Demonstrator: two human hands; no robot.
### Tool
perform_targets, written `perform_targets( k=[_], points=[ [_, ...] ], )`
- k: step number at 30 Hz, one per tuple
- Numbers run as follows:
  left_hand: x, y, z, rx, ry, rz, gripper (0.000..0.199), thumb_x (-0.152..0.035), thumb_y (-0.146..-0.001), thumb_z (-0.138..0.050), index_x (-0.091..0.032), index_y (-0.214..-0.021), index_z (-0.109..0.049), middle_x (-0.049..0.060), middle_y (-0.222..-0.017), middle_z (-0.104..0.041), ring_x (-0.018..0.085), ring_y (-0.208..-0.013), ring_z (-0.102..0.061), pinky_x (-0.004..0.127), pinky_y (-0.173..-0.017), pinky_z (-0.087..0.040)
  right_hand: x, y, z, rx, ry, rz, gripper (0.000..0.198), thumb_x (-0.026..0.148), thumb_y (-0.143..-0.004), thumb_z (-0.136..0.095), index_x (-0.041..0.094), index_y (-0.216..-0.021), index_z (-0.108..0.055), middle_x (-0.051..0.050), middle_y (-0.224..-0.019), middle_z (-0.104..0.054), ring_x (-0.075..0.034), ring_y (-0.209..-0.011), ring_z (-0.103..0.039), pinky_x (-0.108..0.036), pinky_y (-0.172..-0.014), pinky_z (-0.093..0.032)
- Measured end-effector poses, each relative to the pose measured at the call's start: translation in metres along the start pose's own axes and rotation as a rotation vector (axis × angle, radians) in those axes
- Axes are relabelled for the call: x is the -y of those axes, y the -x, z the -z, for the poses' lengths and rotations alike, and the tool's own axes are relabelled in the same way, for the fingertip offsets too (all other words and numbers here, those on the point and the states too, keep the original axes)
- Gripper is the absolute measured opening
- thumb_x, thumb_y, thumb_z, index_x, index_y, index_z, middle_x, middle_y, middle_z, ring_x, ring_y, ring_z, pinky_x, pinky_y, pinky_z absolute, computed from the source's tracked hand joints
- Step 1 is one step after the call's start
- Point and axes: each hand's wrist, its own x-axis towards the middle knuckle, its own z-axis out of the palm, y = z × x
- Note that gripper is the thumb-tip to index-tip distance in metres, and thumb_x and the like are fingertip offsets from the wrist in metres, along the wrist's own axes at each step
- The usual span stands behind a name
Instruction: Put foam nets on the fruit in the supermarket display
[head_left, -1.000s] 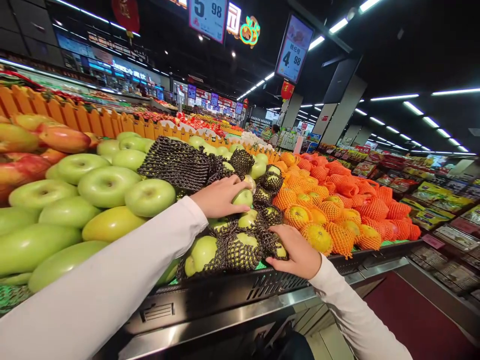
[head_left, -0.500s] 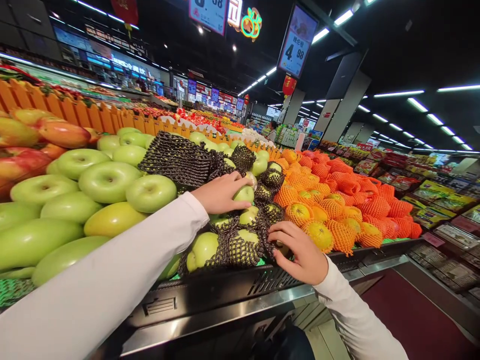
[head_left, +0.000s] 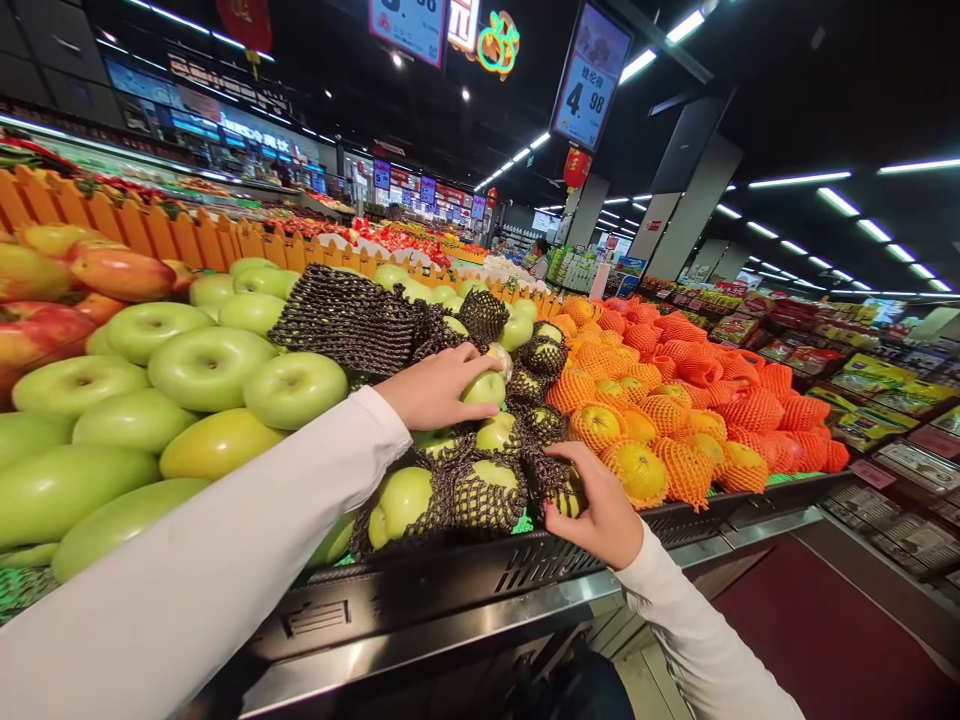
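Note:
In the head view, my left hand (head_left: 439, 388) reaches over the display with its fingers round a green apple (head_left: 484, 389), among others in black foam netting. At the front edge my right hand (head_left: 604, 508) curves round a netted apple (head_left: 564, 494), thumb on the near side and fingers over its far side. Another netted apple (head_left: 486, 492) lies just left of that hand, beside a partly bare green apple (head_left: 400, 505). A stack of black netting sleeves (head_left: 341, 320) lies on the fruit behind my left forearm.
Large green apples (head_left: 214, 368) fill the left, with reddish mangoes (head_left: 120, 272) beyond. Oranges in orange netting (head_left: 637, 470) and fruit in red netting (head_left: 780, 420) lie to the right. A black shelf edge (head_left: 420, 590) runs along the front. A price sign (head_left: 589, 80) hangs overhead.
My right hand has opened its grip wider round the netted apple at the front edge, which shows more now. The left hand stays on its green apple. The view has shifted slightly.

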Motion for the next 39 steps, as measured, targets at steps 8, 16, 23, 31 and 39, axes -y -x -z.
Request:
perform_targets(
  k=[8,16,23,31,39],
  points=[
    [0.001,0.0,-0.001,-0.011,0.002,-0.007,0.063,-0.055,-0.087,-0.058,-0.023,-0.14,-0.052,0.013,-0.125,-0.053,0.032,-0.115,-0.058,0.046,-0.107,-0.041,-0.004,0.023,0.0,-0.144,0.045,0.031,0.05,0.014,-0.085,-0.056,0.03,-0.132,-0.055,-0.011,-0.124,-0.05,-0.027,-0.117,-0.057,-0.046,-0.097,-0.054],
    [0.0,0.0,0.001,0.005,-0.004,0.008,0.063,-0.057,-0.088,-0.055,-0.024,-0.141,-0.051,0.012,-0.126,-0.052,0.032,-0.115,-0.057,0.046,-0.108,-0.041,-0.002,0.01,0.008,0.205,0.076,0.107,0.038,0.015,-0.091,-0.043,0.027,-0.118,-0.068,-0.011,-0.13,-0.051,-0.028,-0.122,-0.051,-0.051,-0.101,-0.049],
    [-0.002,0.0,0.001,0.002,-0.003,0.012,0.063,-0.055,-0.088,-0.056,-0.023,-0.141,-0.051,0.013,-0.125,-0.052,0.033,-0.116,-0.057,0.046,-0.108,-0.04,0.014,-0.006,0.007,0.304,0.108,0.005,0.014,0.02,-0.088,-0.054,0.024,-0.092,-0.067,-0.009,-0.119,-0.056,-0.028,-0.112,-0.053,-0.048,-0.095,-0.047],
    [0.001,0.001,0.002,-0.001,-0.052,-0.004,0.073,-0.047,-0.076,-0.073,-0.023,-0.141,-0.051,0.013,-0.126,-0.057,0.035,-0.115,-0.061,0.045,-0.102,-0.047,0.008,-0.012,-0.006,0.197,0.045,-0.088,0.036,0.024,-0.081,-0.066,0.02,-0.112,-0.05,-0.011,-0.11,-0.06,-0.028,-0.103,-0.056,-0.048,-0.09,-0.051],
    [-0.013,0.003,0.006,-0.256,-0.008,0.015,0.057,-0.042,-0.073,-0.072,-0.024,-0.124,-0.053,0.008,-0.124,-0.062,0.032,-0.109,-0.064,0.044,-0.095,-0.051,0.02,-0.056,0.043,-0.067,0.045,0.072,0.035,0.038,-0.089,-0.07,0.024,-0.119,-0.058,-0.009,-0.116,-0.067,-0.026,-0.11,-0.063,-0.045,-0.097,-0.051]
  ],
)
